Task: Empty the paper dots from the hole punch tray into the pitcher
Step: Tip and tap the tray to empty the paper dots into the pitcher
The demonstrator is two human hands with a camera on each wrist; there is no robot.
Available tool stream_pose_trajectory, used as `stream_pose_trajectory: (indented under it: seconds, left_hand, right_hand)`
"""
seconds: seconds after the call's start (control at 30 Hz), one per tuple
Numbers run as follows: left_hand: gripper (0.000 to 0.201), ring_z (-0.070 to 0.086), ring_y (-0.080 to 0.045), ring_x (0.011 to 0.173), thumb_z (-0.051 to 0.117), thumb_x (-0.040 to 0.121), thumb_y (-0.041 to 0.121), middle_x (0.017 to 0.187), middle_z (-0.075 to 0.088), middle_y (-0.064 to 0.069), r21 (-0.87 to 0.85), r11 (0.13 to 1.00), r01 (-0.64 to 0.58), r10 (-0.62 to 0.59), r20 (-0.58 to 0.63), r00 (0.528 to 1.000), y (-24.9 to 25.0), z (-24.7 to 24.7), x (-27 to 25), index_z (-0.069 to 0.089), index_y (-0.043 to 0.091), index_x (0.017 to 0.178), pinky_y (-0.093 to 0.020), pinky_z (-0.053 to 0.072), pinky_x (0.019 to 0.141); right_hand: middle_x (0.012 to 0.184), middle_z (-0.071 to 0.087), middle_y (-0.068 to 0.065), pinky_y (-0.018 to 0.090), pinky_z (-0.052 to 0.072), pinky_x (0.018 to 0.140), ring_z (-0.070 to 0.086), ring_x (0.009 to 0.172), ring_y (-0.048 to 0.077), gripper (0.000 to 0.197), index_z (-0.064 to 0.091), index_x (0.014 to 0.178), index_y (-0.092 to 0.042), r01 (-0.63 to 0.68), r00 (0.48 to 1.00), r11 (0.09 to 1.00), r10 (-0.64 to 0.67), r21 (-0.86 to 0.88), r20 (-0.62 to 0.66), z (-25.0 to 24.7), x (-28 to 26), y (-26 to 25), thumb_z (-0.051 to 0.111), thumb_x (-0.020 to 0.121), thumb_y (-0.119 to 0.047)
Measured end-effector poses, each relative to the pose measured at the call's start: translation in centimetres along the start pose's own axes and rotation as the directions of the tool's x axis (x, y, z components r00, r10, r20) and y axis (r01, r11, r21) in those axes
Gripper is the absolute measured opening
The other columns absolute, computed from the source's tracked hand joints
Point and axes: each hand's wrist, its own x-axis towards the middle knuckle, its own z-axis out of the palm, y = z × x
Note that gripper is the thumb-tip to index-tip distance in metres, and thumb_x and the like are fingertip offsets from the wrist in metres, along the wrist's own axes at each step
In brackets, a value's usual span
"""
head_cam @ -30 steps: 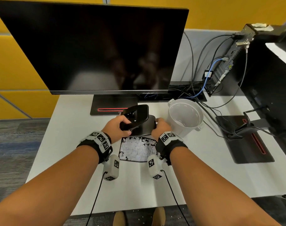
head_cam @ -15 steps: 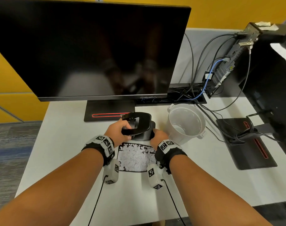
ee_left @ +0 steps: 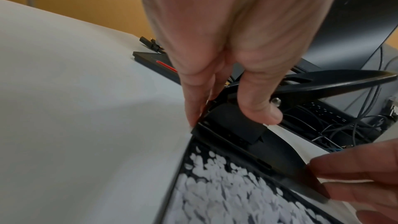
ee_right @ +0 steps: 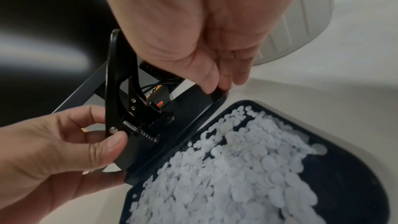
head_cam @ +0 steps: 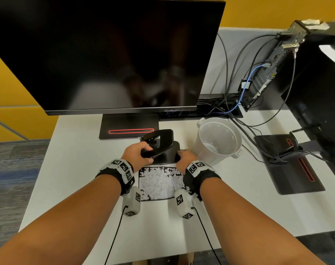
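Both hands [head_cam: 138, 153] [head_cam: 184, 156] still grip hole punch [head_cam: 161, 145] | tray [head_cam: 141, 197] stays dot-filled | pitcher [head_cam: 218, 140] untouched

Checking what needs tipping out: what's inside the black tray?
The tray holds a heap of white paper dots; they hide most of its floor, and the wrists cover its side edges.

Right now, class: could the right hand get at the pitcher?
Probably yes: the pitcher stands open just right of the right hand, nothing between them, but that hand first must release the hole punch.

An office: a white table [head_cam: 73, 169] carries a big dark monitor [head_cam: 105, 54], tangled cables [head_cam: 226, 106] and a small computer [head_cam: 266, 73].
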Motion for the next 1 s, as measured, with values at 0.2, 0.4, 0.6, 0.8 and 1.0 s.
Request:
stream_pose_trajectory:
  seconds: [0.2,0.4,0.6,0.8,1.0]
  left_hand:
    - [0.069,0.058,-0.03,0.12,0.073,0.081,0.007,0.133,0.057,-0.012,0.053,0.987,0.151,-0.149,-0.041,0.988,-1.2,1.0,-1.2,0.038,0.019,0.139,-0.037,0.047,0.1]
    - [0.051,0.048,-0.03,0.133,0.056,0.093,0.012,0.142,0.052,-0.016,0.186,0.919,0.348,-0.339,-0.079,0.937,-2.7,1.8,-3.2,0.042,0.004,0.142,-0.033,0.036,0.111]
    - [0.035,0.053,-0.029,0.126,0.045,0.095,0.005,0.135,0.058,-0.015,0.171,0.902,0.396,-0.39,-0.069,0.918,-2.4,3.0,-5.2,0.059,0.0,0.127,-0.03,0.04,0.106]
    - [0.034,0.061,-0.038,0.111,0.046,0.09,-0.001,0.123,0.063,-0.02,-0.028,0.894,0.448,-0.448,-0.01,0.894,-2.9,3.5,-5.7,0.063,-0.002,0.12,-0.044,0.053,0.096]
    - [0.04,0.056,-0.038,0.121,0.045,0.092,0.003,0.132,0.058,-0.021,-0.163,0.869,0.467,-0.477,-0.028,0.878,-2.2,2.0,-6.7,0.056,0.006,0.131,-0.048,0.05,0.101]
  right_hand:
    - [0.13,0.045,0.017,0.03,0.043,0.099,0.054,0.115,0.032,0.038,0.054,0.124,-0.004,-0.07,0.993,0.998,0.069,-0.002,-0.098,1.5,-0.9,1.4,0.051,0.087,-0.007]
    - [0.128,0.054,0.018,0.032,0.048,0.091,0.058,0.113,0.032,0.034,0.053,0.121,0.0,-0.175,0.981,0.984,0.176,0.013,-0.077,2.2,-2.1,2.4,0.053,0.089,-0.012]
    - [0.119,0.064,0.016,0.03,0.046,0.079,0.062,0.104,0.031,0.025,0.061,0.111,0.0,-0.2,0.979,0.978,0.201,0.051,-0.015,2.8,-3.2,2.5,0.05,0.091,-0.01]
    - [0.119,0.064,0.016,0.03,0.047,0.08,0.062,0.104,0.032,0.029,0.062,0.111,0.0,-0.165,0.986,0.983,0.166,0.085,-0.003,3.0,-4.0,2.4,0.047,0.089,-0.01]
    - [0.121,0.063,0.017,0.028,0.045,0.082,0.06,0.101,0.031,0.031,0.061,0.116,-0.001,-0.089,0.995,0.984,0.095,0.156,-0.029,1.7,-5.0,2.1,0.048,0.089,-0.006]
